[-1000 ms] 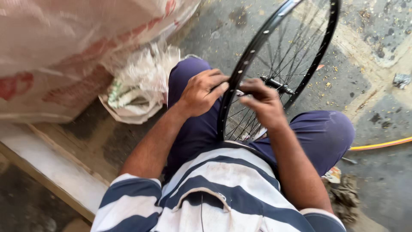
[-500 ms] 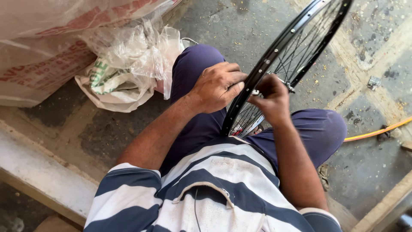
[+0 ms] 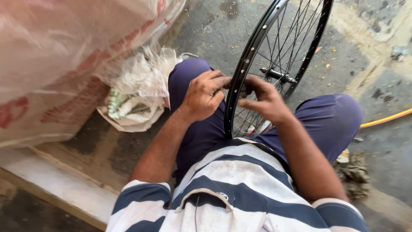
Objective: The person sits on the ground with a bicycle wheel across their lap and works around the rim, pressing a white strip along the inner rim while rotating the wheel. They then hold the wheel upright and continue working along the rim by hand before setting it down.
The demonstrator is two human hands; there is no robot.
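A black bicycle wheel rim with thin spokes stands upright between my knees, its hub and axle showing through the spokes. My left hand grips the near side of the rim, fingers curled over its outer edge. My right hand is inside the wheel on the other side of the rim, fingers pinched at the spokes near the rim; whatever small thing they hold is hidden. I sit in dark blue trousers and a blue-and-white striped shirt.
A large clear plastic sack with red print fills the left. A crumpled plastic bag lies beside my left knee. A pale ledge runs at lower left. An orange hose crosses the concrete floor at right, near a dirty rag.
The view has shifted slightly. My left hand has slid along the rim, and my right hand's fingers have moved closer to the rim at the spokes.
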